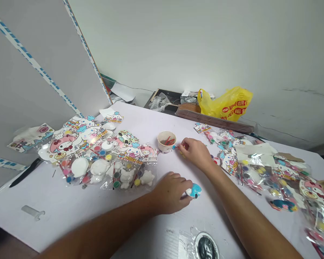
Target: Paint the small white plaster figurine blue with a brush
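Note:
My left hand [172, 193] is closed around a small plaster figure [196, 190], painted blue and white with a dark spot, and keeps it low over the white table [162, 118]. Farther forward, my right hand [193, 153] pinches a thin red paintbrush [179, 146]. The brush tip is at a small blue paint pot [174, 147], close beside a white paper cup [162, 144]. Several red sticks [167, 140], which look like brushes, lean inside that cup. Part of the figure is hidden by my left fingers.
Clear packets of white plaster figures [99, 167] and paint pots cover the left side. More packets [252, 176] lie on the right. A yellow plastic bag [226, 104] stands at the back. Near me are a round black-and-silver item [206, 246] and a translucent plastic piece [33, 212].

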Tool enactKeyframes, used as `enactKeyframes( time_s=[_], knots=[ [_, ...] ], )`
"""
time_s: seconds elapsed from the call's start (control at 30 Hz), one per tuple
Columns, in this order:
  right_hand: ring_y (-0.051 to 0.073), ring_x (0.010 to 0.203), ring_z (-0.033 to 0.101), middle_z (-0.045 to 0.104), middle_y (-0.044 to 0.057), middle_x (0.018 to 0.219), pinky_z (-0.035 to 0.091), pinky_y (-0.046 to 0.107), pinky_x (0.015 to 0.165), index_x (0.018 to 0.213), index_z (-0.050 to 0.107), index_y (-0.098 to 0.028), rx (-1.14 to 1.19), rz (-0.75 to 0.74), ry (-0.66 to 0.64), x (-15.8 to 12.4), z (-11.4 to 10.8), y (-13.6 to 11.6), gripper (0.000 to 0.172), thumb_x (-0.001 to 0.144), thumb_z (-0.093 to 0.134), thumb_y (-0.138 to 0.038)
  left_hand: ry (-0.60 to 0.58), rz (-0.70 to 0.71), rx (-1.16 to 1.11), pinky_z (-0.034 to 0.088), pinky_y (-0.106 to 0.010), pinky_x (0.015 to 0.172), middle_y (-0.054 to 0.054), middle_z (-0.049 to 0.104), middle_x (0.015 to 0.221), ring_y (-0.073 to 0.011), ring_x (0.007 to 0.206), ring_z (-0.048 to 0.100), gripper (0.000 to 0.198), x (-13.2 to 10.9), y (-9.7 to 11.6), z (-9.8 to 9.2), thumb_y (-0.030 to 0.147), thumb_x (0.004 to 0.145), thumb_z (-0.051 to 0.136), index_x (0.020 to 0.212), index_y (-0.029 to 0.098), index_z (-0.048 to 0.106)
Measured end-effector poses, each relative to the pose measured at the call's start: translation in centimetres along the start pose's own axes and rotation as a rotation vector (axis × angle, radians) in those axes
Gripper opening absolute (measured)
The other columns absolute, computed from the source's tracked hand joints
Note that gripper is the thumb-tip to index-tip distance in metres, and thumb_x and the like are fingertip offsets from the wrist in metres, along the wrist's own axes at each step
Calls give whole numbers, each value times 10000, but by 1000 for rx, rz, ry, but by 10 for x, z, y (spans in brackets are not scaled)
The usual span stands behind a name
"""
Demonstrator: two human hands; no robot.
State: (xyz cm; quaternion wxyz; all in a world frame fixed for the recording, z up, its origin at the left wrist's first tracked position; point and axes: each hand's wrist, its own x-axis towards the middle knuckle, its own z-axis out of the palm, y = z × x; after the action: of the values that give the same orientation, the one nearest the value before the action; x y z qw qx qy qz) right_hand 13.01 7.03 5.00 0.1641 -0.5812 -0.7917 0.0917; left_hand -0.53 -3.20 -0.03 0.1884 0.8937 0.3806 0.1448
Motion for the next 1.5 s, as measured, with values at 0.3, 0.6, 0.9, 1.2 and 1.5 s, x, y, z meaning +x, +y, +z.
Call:
enactKeyframes(
  time_s=[0.3, 0.6, 0.9, 1.2, 1.5],
  knots=[
    [149, 552, 564, 668, 14, 607, 314, 236, 506, 642, 597, -195, 147, 109, -54, 4, -4, 8, 250, 856, 546, -315, 16, 8, -11, 355, -315, 739, 1, 663, 832, -210, 814, 576, 114, 0, -1, 1, 281, 858, 600, 951, 223, 568],
    [151, 580, 578, 666, 4, 627, 313, 237, 510, 668, 593, -202, 110, 119, -39, 4, -7, 9, 244, 867, 548, -336, 16, 5, -10, 363, -313, 740, 6, 666, 832, -203, 807, 578, 121, 0, 0, -1, 278, 848, 616, 944, 220, 571],
    [195, 645, 581, 711, 52, 722, 249, 267, 529, 720, 637, -199, -58, 77, -15, 0, -2, -1, 210, 874, 542, -304, 19, 5, -4, 364, -312, 742, 17, 655, 817, -198, 809, 571, 124, 0, 0, -1, 298, 855, 619, 933, 218, 567],
    [176, 629, 559, 693, 39, 707, 234, 266, 528, 718, 618, -201, -63, 65, -14, -1, -2, -2, 207, 879, 545, -308, 16, 4, -8, 363, -313, 749, 17, 636, 801, -192, 806, 565, 123, 0, -1, 0, 318, 864, 615, 918, 218, 566],
    [165, 628, 568, 700, 33, 720, 263, 259, 534, 724, 631, -201, 3, 88, -57, 2, -1, 1, 229, 896, 527, -312, -1, -1, -12, 355, -320, 756, 5, 652, 843, -201, 830, 566, 126, 0, -1, -1, 321, 877, 604, 944, 220, 571]
  ],
)
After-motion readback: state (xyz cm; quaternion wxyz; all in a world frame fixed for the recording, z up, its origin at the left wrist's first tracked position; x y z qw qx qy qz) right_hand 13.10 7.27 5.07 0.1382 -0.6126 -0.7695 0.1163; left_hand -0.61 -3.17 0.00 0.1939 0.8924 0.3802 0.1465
